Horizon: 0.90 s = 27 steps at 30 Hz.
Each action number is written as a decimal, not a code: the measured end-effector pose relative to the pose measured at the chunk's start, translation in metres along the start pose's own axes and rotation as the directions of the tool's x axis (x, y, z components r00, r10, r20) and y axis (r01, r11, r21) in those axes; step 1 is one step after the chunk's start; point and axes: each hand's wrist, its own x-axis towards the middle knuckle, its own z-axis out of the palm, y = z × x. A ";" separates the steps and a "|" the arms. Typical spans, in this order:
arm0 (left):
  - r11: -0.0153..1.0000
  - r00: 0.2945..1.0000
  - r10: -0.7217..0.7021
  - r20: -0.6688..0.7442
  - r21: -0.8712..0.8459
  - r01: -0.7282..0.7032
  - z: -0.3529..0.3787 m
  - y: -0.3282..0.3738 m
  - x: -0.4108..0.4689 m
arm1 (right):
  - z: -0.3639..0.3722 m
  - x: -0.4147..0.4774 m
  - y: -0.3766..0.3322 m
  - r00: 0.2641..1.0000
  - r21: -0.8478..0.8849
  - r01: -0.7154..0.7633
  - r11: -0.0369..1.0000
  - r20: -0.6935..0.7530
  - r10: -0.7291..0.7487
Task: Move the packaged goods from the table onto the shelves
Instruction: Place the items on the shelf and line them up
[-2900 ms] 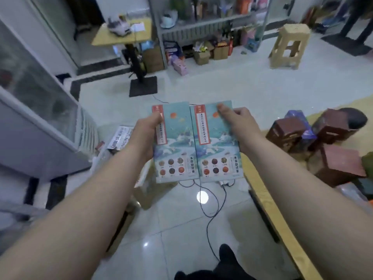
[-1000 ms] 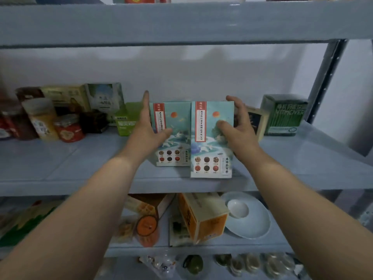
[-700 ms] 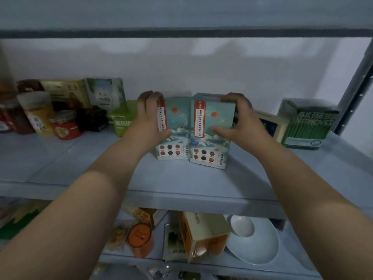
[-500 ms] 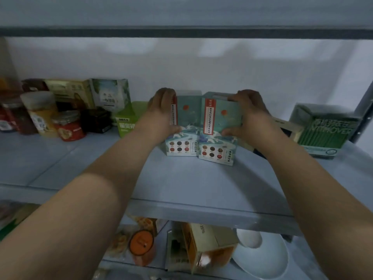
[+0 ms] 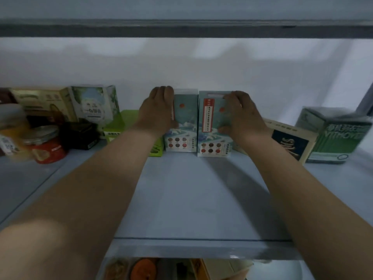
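**Two Boxes Held at the Back of the Shelf**

The left box (image 5: 184, 126) and right box (image 5: 214, 126), flat upright cardboard printed teal with a red strip and rows of round dots, stood side by side far back on the smooth grey shelf (image 5: 191, 199). They were perhaps touching, though blur hid the seam. The left hand (image 5: 159, 112) gripped the left box, fingers hooked over its top left corner. The right hand (image 5: 240, 116) gripped the right box, fingers curled over the top edge and thumb pressed to the glossy front. To the left sat a lime carton (image 5: 123, 124) and a metal-lidded red jar (image 5: 45, 146). To the right a beige box (image 5: 290, 142) stood angled beside a film-wrapped green box (image 5: 339, 138).
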 end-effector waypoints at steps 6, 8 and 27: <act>0.993 0.998 -0.023 -0.053 -0.117 0.017 0.019 -0.012 0.016 | 0.026 0.018 0.004 0.996 -0.041 -0.043 0.998 -0.077 0.040; 0.990 0.997 -0.023 -0.069 -0.143 0.013 0.023 -0.016 0.021 | 0.032 0.023 0.006 0.994 -0.082 -0.023 0.996 -0.106 0.014; 0.980 0.992 0.033 -0.123 -0.193 -0.057 0.039 -0.028 0.028 | 0.056 0.025 0.021 0.993 -0.125 -0.040 0.991 -0.115 0.026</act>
